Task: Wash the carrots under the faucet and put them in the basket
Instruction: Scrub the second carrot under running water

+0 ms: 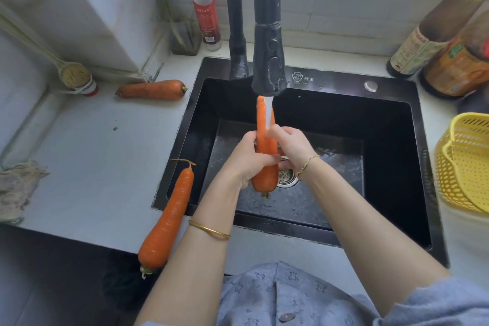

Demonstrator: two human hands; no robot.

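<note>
Rinsing is begun: one long orange carrot [264, 164] is gripped by left hand [247, 157] and right hand [292, 145] under the black faucet [268, 61], and two more carrots [152, 89] [169, 217] are left at nine o'clock for the yellow plastic basket [460, 167] at three.

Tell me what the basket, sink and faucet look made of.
Basket: yellow plastic, likely; moulded perforated walls. Sink: probably dark-coated metal, with wet sheen and a steel drain. Faucet: matte black, metal or plastic unclear; its coating looks scuffed.
</note>
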